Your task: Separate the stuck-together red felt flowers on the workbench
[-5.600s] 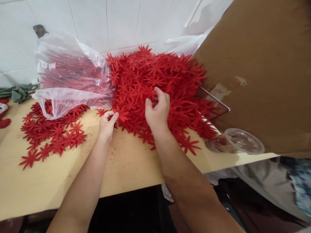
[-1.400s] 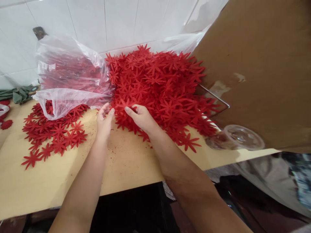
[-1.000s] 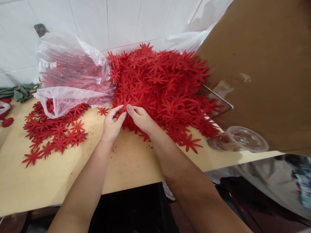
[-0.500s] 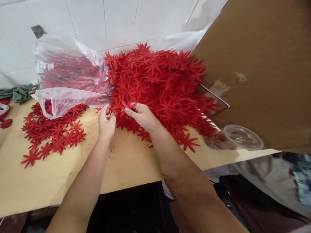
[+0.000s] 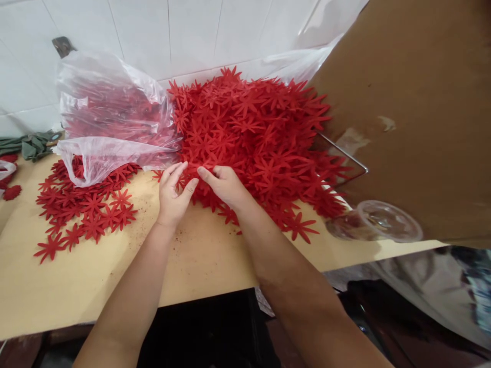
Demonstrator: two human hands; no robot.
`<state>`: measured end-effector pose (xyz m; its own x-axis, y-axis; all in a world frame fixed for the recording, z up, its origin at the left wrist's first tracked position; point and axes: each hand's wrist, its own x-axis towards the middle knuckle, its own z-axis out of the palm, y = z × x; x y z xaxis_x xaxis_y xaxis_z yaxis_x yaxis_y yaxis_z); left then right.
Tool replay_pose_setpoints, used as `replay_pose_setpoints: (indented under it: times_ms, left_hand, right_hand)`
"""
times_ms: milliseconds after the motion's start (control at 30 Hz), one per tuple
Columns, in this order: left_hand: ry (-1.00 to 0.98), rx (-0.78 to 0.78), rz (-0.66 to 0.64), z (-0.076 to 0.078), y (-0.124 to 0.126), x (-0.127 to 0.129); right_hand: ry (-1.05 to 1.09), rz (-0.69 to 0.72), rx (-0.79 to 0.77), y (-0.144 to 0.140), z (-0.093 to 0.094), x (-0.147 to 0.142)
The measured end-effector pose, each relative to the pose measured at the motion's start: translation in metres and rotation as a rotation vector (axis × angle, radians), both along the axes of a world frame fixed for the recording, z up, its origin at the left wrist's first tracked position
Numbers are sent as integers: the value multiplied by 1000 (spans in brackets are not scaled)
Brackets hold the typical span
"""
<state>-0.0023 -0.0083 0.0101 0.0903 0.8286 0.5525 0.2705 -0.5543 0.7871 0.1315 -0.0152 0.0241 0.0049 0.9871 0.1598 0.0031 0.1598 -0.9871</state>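
A big heap of red flower-shaped cut-outs [image 5: 253, 133] lies at the back of the tan table [image 5: 199, 255]. My left hand [image 5: 174, 197] and my right hand [image 5: 226, 185] meet at the heap's near left edge. Both pinch red cut-outs [image 5: 194, 171] between thumb and fingers there; how many each holds is hidden. A flatter spread of the same red cut-outs [image 5: 82, 207] lies on the table to the left of my left hand.
A clear plastic bag [image 5: 111, 117] holding more red cut-outs rests against the white tiled wall. A large brown cardboard sheet [image 5: 414, 112] leans on the right, with a clear plastic lid [image 5: 378, 222] below it. Green pieces [image 5: 32, 145] lie at far left.
My right hand came back from the top of the heap to its near edge. Both hands keep working together there, the left fingers now stretched up beside the right thumb.
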Motion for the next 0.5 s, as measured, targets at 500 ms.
replay_pose_setpoints:
  times_ms: [500]
  left_hand:
    - [-401, -412, 46, -6, 11, 0]
  right_hand:
    - [-58, 128, -16, -4, 6, 4]
